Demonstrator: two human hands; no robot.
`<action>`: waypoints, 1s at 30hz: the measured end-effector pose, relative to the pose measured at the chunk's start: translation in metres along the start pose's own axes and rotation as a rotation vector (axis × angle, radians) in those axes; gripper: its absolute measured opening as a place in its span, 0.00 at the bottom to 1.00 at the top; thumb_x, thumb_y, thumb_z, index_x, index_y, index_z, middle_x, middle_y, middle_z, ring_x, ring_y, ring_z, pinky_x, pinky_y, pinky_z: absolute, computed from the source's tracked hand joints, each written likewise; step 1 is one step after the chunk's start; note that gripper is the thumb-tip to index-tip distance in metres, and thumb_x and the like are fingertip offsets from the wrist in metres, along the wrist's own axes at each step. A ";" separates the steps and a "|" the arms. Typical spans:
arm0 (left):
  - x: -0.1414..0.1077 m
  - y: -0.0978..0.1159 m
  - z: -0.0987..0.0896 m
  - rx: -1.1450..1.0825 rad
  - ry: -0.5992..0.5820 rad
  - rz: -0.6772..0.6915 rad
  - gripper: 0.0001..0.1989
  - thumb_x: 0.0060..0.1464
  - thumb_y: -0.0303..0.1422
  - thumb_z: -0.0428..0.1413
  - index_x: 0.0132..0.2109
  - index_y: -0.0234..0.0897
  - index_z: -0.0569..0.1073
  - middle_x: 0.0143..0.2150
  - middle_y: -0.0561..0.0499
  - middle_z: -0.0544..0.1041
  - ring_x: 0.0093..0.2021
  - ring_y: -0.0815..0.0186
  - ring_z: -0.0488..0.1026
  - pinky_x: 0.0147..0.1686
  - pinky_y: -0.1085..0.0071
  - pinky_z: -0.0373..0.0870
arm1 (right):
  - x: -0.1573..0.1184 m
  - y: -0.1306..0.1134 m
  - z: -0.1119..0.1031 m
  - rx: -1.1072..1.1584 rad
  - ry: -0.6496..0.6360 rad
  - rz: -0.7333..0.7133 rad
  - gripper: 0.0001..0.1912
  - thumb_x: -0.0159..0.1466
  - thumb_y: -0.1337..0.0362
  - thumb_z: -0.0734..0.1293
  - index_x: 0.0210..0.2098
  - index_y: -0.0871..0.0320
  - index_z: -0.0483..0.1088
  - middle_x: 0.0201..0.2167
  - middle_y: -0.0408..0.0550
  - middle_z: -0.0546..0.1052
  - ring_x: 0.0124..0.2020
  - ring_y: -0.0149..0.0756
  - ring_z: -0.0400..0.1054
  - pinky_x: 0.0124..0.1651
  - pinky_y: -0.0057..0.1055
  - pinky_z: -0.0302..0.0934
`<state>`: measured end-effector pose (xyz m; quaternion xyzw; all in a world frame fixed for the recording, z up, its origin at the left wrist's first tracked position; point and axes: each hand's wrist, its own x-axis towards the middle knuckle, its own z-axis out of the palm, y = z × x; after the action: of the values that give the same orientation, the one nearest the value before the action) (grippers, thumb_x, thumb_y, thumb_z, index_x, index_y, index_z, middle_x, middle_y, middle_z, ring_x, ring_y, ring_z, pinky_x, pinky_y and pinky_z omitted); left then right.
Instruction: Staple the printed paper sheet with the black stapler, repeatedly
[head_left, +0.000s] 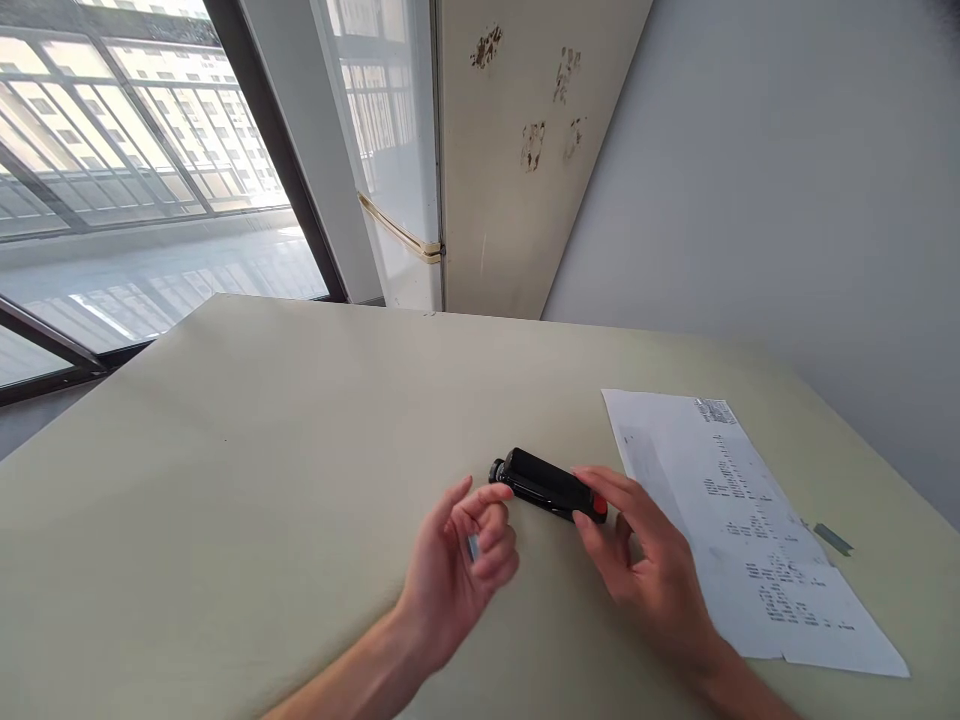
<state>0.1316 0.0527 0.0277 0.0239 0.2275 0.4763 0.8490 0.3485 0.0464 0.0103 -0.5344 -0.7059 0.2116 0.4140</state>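
Right hand (651,550) pinches the device (551,484) by its red end (599,506); lengthwise opposite, left hand (450,580) curls beside its knob (495,471), contents unclear.

The right hand (654,562) held a black gadget (549,482) by its red end, left of a printed paper (679,460); the left hand (456,585) curled near its other end.
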 end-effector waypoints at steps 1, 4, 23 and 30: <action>-0.002 -0.008 0.000 -0.008 -0.002 -0.017 0.19 0.66 0.41 0.56 0.42 0.26 0.80 0.23 0.55 0.66 0.20 0.73 0.63 0.24 0.76 0.62 | -0.001 -0.001 -0.001 -0.040 0.057 -0.082 0.19 0.71 0.67 0.67 0.59 0.45 0.71 0.56 0.49 0.76 0.49 0.41 0.74 0.28 0.29 0.67; -0.005 -0.023 0.004 0.007 -0.018 -0.072 0.26 0.67 0.47 0.53 0.48 0.23 0.81 0.38 0.39 0.79 0.39 0.59 0.78 0.45 0.66 0.72 | -0.006 -0.006 -0.004 -0.090 0.132 -0.326 0.21 0.67 0.73 0.68 0.56 0.48 0.71 0.55 0.52 0.74 0.57 0.46 0.70 0.38 0.34 0.70; -0.002 -0.018 0.007 0.075 -0.226 -0.213 0.31 0.72 0.49 0.43 0.60 0.30 0.78 0.64 0.37 0.75 0.70 0.45 0.65 0.69 0.53 0.55 | 0.001 -0.020 -0.009 -0.201 -0.171 -0.554 0.12 0.71 0.59 0.70 0.53 0.52 0.74 0.61 0.52 0.76 0.70 0.50 0.59 0.68 0.51 0.59; 0.007 -0.012 0.000 0.040 -0.222 -0.218 0.33 0.72 0.48 0.43 0.59 0.22 0.78 0.68 0.32 0.72 0.71 0.45 0.64 0.74 0.51 0.49 | 0.052 0.052 -0.077 -0.380 0.298 -0.108 0.13 0.73 0.53 0.66 0.52 0.49 0.76 0.63 0.51 0.72 0.67 0.49 0.63 0.67 0.52 0.60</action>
<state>0.1444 0.0520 0.0220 0.0683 0.1427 0.3711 0.9150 0.4365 0.1016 0.0342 -0.5894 -0.6918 -0.0286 0.4162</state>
